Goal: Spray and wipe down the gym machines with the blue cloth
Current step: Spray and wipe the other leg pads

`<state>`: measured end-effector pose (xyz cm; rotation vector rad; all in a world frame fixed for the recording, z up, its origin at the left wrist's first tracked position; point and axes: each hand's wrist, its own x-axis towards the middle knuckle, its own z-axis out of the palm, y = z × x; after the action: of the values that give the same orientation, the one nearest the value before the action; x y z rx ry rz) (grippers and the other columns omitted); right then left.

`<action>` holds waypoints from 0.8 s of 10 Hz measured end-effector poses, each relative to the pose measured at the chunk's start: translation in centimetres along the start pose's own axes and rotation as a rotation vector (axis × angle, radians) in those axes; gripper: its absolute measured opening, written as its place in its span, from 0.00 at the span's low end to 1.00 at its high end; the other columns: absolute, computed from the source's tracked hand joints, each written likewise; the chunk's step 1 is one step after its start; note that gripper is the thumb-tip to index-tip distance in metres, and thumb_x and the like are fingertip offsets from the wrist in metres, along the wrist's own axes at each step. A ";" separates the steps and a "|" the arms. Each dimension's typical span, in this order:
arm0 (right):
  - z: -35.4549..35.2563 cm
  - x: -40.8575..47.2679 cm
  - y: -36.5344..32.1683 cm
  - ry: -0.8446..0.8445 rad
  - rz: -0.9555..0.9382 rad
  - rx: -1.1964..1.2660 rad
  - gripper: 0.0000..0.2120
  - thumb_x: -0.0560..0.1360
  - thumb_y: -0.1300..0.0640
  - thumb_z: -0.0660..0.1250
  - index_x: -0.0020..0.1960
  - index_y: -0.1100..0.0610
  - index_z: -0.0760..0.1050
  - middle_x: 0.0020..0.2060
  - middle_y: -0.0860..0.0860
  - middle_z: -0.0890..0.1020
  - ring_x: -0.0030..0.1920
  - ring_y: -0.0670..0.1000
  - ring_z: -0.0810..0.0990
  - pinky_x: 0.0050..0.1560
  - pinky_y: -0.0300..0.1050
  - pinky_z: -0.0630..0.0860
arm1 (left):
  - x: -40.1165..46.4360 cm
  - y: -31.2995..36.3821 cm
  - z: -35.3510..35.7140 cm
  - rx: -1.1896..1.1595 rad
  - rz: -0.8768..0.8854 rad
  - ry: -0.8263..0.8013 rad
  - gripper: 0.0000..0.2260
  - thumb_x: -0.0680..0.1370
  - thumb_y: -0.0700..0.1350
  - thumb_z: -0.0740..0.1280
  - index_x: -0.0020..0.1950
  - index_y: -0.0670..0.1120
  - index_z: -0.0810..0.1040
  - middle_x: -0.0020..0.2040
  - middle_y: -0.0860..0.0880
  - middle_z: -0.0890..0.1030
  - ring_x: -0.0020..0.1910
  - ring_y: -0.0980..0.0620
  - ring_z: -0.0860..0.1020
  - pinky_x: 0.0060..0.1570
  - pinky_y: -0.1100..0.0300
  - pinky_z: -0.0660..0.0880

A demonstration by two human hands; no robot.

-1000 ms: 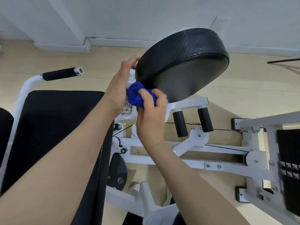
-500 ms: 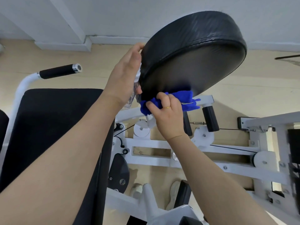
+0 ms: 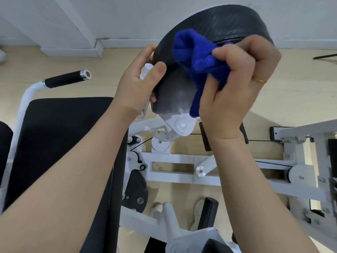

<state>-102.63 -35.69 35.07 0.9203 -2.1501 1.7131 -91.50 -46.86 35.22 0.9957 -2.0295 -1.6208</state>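
Observation:
A round black padded cushion (image 3: 228, 22) on a white gym machine fills the upper middle of the view, tilted toward me. My right hand (image 3: 235, 84) grips a bunched blue cloth (image 3: 198, 63) and holds it against the cushion's side and underside. My left hand (image 3: 138, 84) is at the cushion's left edge and grips a clear spray bottle with a white top (image 3: 146, 69), thumb against the pad. Most of the bottle is hidden behind that hand.
The machine's white frame (image 3: 173, 159) with pulleys and cables runs below the cushion. A black seat pad (image 3: 54, 136) lies at left beside a white bar with a black handle grip (image 3: 65, 80). A white wall and skirting stand behind. My shoes show on the wooden floor.
My right hand has carried the blue cloth up from the cushion's lower edge onto its side. The cushion has come closer and larger in view. My left hand stays at its left edge.

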 end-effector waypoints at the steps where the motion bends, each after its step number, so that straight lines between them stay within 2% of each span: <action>1: 0.7 -0.7 -0.3 0.046 0.217 0.178 0.04 0.67 0.73 0.65 0.35 0.68 0.73 0.29 0.45 0.65 0.35 0.32 0.69 0.39 0.24 0.65 | 0.0 -0.4 -0.1 -0.003 0.008 -0.005 0.16 0.72 0.59 0.59 0.59 0.61 0.71 0.58 0.45 0.75 0.27 0.51 0.70 0.29 0.62 0.71; 2: 2.3 -4.3 -0.8 -0.160 0.360 0.130 0.05 0.68 0.52 0.63 0.36 0.47 0.68 0.33 0.38 0.69 0.37 0.36 0.67 0.41 0.30 0.64 | 0.1 -0.5 0.0 0.009 0.012 0.006 0.21 0.72 0.60 0.60 0.63 0.57 0.71 0.58 0.46 0.76 0.31 0.52 0.72 0.30 0.59 0.72; 3: 2.8 -7.4 0.9 -0.507 0.448 -0.034 0.05 0.74 0.46 0.60 0.44 0.46 0.67 0.38 0.36 0.68 0.41 0.44 0.68 0.42 0.37 0.66 | 0.0 -0.4 0.0 0.001 0.020 0.007 0.16 0.73 0.59 0.60 0.60 0.60 0.71 0.57 0.49 0.77 0.33 0.53 0.74 0.32 0.58 0.74; 4: 2.4 -7.7 1.2 -0.496 0.366 -0.154 0.08 0.73 0.47 0.57 0.47 0.49 0.71 0.40 0.38 0.69 0.41 0.40 0.70 0.38 0.30 0.65 | 0.0 -0.5 0.0 0.004 0.010 0.017 0.16 0.72 0.60 0.60 0.59 0.61 0.71 0.57 0.47 0.76 0.29 0.52 0.70 0.28 0.61 0.71; 5: 0.7 -4.3 -0.8 -0.138 0.081 -0.122 0.13 0.67 0.63 0.60 0.51 0.56 0.73 0.48 0.53 0.74 0.44 0.44 0.68 0.44 0.27 0.63 | 0.1 -0.9 -0.1 0.016 0.024 0.023 0.20 0.72 0.61 0.60 0.63 0.58 0.71 0.56 0.46 0.76 0.27 0.49 0.70 0.29 0.61 0.71; 6: -0.1 -1.3 -1.4 0.109 -0.011 -0.016 0.10 0.65 0.71 0.62 0.47 0.69 0.75 0.43 0.65 0.75 0.45 0.48 0.69 0.51 0.26 0.64 | 0.0 -1.0 0.0 0.030 0.011 0.015 0.24 0.72 0.60 0.59 0.67 0.54 0.70 0.57 0.46 0.76 0.28 0.49 0.70 0.30 0.60 0.71; 7: 0.5 -2.3 -0.1 0.083 0.059 -0.045 0.09 0.67 0.71 0.60 0.47 0.66 0.73 0.45 0.57 0.73 0.46 0.46 0.68 0.52 0.26 0.64 | -0.2 -0.7 -0.1 0.025 0.011 0.015 0.23 0.71 0.57 0.60 0.64 0.52 0.71 0.53 0.45 0.76 0.30 0.49 0.70 0.30 0.56 0.71; 8: -0.1 -2.8 2.5 0.151 0.425 0.020 0.13 0.71 0.68 0.58 0.51 0.55 0.67 0.48 0.49 0.73 0.47 0.48 0.71 0.50 0.27 0.65 | -0.4 -0.6 -0.3 0.041 0.027 -0.001 0.21 0.67 0.53 0.65 0.60 0.56 0.72 0.51 0.51 0.77 0.35 0.53 0.73 0.31 0.60 0.72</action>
<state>-102.00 -34.42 31.55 0.3333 -2.3471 1.9169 -90.92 -46.84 34.80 0.9772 -2.0754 -1.5726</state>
